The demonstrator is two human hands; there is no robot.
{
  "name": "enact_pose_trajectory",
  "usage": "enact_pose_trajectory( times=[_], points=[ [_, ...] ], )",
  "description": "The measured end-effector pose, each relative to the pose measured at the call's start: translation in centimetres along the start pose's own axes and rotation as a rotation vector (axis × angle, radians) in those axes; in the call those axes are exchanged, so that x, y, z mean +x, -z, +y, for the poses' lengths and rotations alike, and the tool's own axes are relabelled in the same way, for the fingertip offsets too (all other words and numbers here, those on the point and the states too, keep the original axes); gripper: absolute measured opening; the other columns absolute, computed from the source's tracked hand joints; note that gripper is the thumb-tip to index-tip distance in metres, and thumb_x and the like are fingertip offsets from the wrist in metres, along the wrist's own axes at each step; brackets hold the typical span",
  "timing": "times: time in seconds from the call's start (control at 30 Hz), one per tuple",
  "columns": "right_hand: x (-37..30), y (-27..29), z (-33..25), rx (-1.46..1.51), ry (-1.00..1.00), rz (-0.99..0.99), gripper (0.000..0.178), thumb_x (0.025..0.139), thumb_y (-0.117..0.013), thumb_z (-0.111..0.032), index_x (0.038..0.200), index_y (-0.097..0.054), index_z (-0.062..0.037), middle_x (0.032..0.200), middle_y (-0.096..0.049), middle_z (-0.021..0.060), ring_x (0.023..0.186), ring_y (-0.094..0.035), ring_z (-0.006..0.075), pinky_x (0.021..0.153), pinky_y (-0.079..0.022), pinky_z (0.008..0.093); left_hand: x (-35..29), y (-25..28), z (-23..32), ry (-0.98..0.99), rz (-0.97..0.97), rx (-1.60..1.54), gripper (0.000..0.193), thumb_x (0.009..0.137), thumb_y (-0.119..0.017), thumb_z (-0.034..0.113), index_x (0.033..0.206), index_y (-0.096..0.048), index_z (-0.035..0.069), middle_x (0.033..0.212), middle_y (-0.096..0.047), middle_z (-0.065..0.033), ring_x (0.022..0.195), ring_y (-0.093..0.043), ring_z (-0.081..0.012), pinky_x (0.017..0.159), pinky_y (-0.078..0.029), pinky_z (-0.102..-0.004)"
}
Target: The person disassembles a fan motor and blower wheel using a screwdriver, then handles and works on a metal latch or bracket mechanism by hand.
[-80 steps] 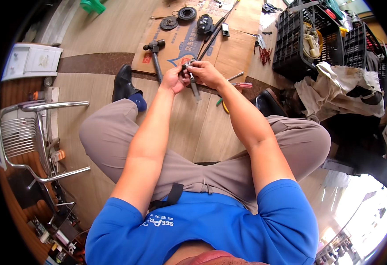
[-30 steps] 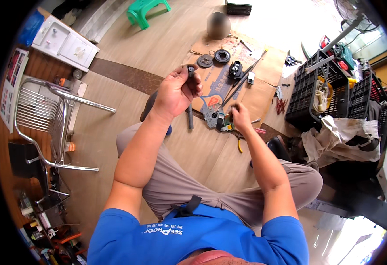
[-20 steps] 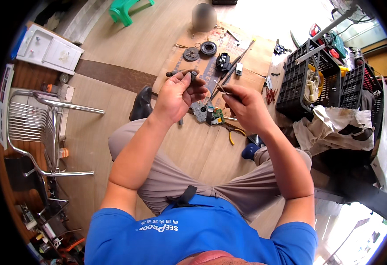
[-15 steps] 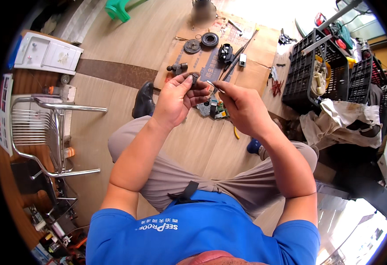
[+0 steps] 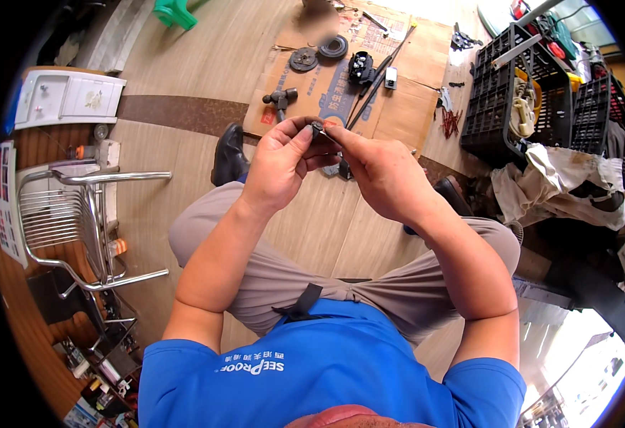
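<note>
Above the floor between my knees, my left hand is closed, pinching a small dark part between thumb and forefinger. Its other fingers curl underneath. My right hand is closed as well, its fingertips brought up against that part. A thin silvery metal piece shows at the right fingertips, mostly hidden by them. Partly covered by the hands, some small parts lie on the floor just below.
Flattened cardboard ahead carries a hammer, two dark round discs, a black plastic part and long black rods. Black crates and a pale cloth stand right. A metal chair is left.
My right hand has moved left, bringing its fingertips and the metal piece to the dark part. The left hand stays nearly in place. The view has shifted slightly.
</note>
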State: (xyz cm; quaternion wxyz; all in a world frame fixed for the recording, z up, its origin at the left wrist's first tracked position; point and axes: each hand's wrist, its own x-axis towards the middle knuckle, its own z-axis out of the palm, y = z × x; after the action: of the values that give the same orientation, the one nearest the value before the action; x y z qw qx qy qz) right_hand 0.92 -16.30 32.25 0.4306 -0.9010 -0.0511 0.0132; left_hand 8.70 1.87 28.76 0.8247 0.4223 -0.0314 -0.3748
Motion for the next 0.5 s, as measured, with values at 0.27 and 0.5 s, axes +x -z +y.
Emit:
enact_pose_trajectory(
  times=[0.27,0.5],
  points=[
    [-0.2,0.1,-0.7,-0.048,0.054,-0.013,0.041,0.088,-0.05,-0.006,0.129,-0.051,-0.0117,0.081,-0.065,0.0198,0.077,-0.065,0.0387,0.066,-0.05,0.0501,-0.3,0.3,0.0,-0.096,-0.047,0.168,0.019,0.099,-0.051,0.008,0.115,-0.058,0.0,0.109,-0.067,-0.0116,0.094,-0.069,-0.0219,0.084,-0.058,-0.0369],
    [-0.6,1.1,-2.0,-0.175,0.076,-0.034,0.039,0.085,-0.051,-0.004,0.124,-0.054,-0.0101,0.084,-0.064,0.0136,0.078,-0.065,0.0347,0.067,-0.051,0.0461,-1.1,-0.4,0.5,-0.244,0.015,0.513,0.019,0.094,-0.055,-0.002,0.113,-0.059,-0.004,0.093,-0.067,-0.0078,0.081,-0.066,-0.0139,0.075,-0.056,-0.0271]
  ],
)
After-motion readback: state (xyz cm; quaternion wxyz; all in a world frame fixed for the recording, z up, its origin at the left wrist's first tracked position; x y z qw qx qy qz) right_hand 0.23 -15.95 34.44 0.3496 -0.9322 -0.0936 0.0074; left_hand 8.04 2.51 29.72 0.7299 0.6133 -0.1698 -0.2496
